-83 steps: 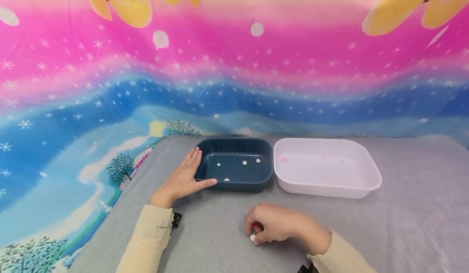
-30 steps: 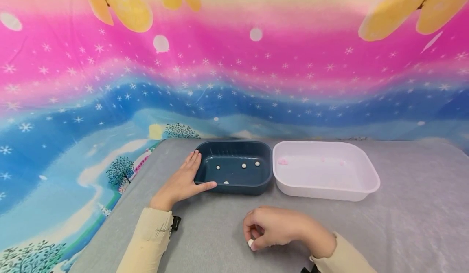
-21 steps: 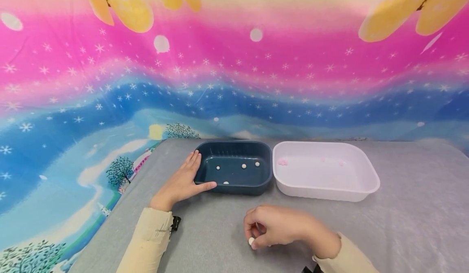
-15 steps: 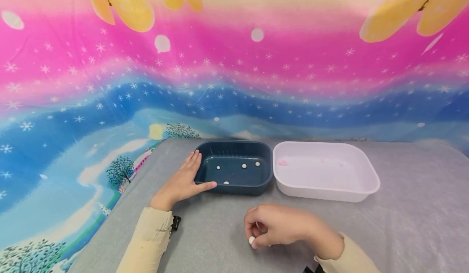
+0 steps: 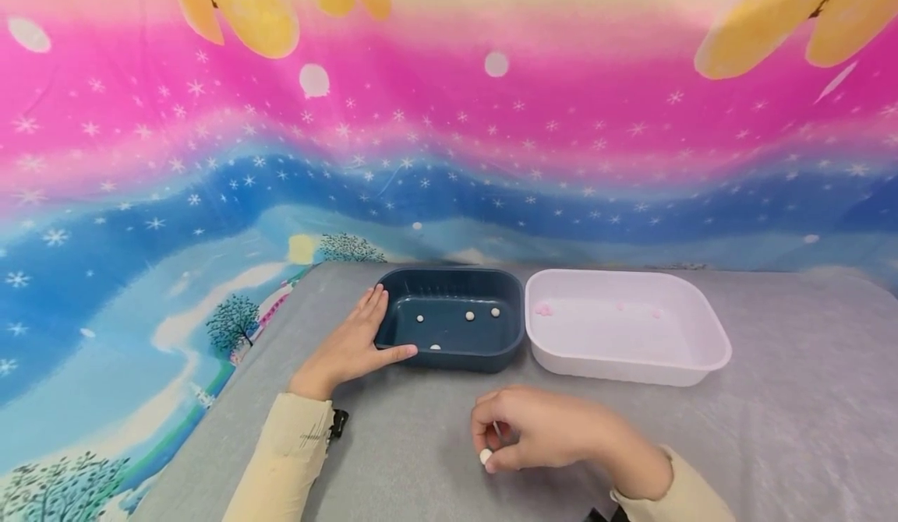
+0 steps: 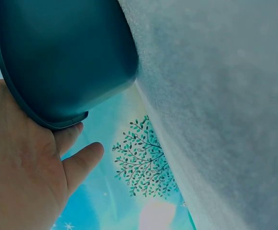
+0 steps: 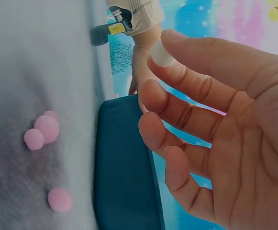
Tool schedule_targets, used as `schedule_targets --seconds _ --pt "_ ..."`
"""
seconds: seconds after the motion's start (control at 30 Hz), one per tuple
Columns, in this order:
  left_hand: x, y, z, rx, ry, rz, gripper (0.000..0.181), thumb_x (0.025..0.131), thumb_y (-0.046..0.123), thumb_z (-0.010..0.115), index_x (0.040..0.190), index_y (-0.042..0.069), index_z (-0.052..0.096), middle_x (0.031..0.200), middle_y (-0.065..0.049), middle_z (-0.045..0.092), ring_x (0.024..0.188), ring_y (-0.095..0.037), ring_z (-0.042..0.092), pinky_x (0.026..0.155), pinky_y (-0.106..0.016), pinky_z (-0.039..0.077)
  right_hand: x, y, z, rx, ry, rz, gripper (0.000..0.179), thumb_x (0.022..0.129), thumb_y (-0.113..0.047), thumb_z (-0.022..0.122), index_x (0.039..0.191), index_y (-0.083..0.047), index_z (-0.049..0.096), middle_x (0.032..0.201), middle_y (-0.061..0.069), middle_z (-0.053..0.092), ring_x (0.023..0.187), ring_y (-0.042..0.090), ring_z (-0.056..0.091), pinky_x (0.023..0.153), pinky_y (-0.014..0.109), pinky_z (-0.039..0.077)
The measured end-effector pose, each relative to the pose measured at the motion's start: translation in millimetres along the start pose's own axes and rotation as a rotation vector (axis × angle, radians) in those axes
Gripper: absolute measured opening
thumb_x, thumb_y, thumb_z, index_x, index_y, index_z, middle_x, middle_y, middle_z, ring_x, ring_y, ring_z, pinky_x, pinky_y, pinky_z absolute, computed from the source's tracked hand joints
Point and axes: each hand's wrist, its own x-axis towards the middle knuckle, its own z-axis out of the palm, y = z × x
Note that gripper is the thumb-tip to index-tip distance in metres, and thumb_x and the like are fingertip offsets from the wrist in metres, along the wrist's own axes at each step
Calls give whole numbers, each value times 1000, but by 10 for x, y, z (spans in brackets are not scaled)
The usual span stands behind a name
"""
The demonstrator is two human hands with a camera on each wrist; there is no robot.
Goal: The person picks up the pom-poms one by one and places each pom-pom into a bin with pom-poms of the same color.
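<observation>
My right hand [image 5: 543,432] pinches a small white ball [image 5: 486,456] between thumb and forefinger. In the right wrist view, the ball [image 7: 162,55] shows between the two fingertips, the other fingers half bent below. Several small pink balls [image 7: 47,128] lie on the grey cloth near this hand; in the head view the hand hides them. My left hand [image 5: 344,354] rests on the left end of a dark teal tub [image 5: 459,361], fingers straight along its side and thumb at the front rim. Several white balls [image 5: 470,316] lie in that tub.
Close against the teal tub's right side stands a white tub [image 5: 624,371] with several pink pieces [image 5: 543,310] inside. Both are on a grey cloth-covered table [image 5: 793,421]. Behind hangs a colourful printed backdrop [image 5: 449,132].
The right hand with its pinched white ball has risen slightly in the head view, and the right forearm has shifted a little rightward. The left hand and both tubs have stayed in place.
</observation>
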Motion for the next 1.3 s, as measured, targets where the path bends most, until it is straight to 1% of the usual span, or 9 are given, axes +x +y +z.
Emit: schedule_targets --seconds 0.17,0.4,0.57,0.73,0.93,1.07,1.3 --pt "6 4 -2 8 4 8 115 83 73 59 159 4 8 169 -11 2 157 -30 1 124 -55 17 -21 -1 -28 27 3 27 13 86 -13 74 84 -19 64 81 -15 54 73 -6 49 69 15 48" --pt "7 -2 4 2 7 17 115 84 73 60 159 3 8 169 -11 2 157 -30 1 123 -55 17 -56 -4 -70 24 44 9 13 85 -8 73 83 -18 64 82 -15 57 72 -8 49 68 14 49" --pt "5 5 -3 3 9 23 115 84 72 60 159 2 8 169 -12 2 156 -31 1 123 -55 17 -74 12 -99 60 40 26 12 88 -11 74 85 -19 65 84 -16 57 73 -7 51 68 14 49" --pt "6 3 -7 14 9 23 115 83 73 60 159 3 9 168 -12 3 156 -31 2 123 -55 17 -79 41 -113 52 46 11 12 87 -13 75 85 -20 65 83 -15 58 73 -6 51 67 15 49" --pt "9 -5 5 15 9 19 116 83 74 59 159 4 8 169 -11 2 157 -30 1 124 -55 17 -82 105 -112 53 57 -5 12 89 -12 73 85 -20 65 84 -15 59 74 -6 52 69 20 51" --pt "6 -2 1 8 15 23 115 83 73 60 159 3 9 169 -11 3 157 -30 2 124 -54 17 -75 155 -128 69 63 24 11 90 -12 72 87 -21 65 84 -16 58 75 -5 52 71 23 53" --pt "2 5 -3 1 8 20 116 83 74 60 159 3 9 169 -11 3 157 -30 2 124 -54 17 -43 176 -180 140 49 89 3 91 -15 70 91 -16 68 85 -14 58 73 -2 53 68 21 52"
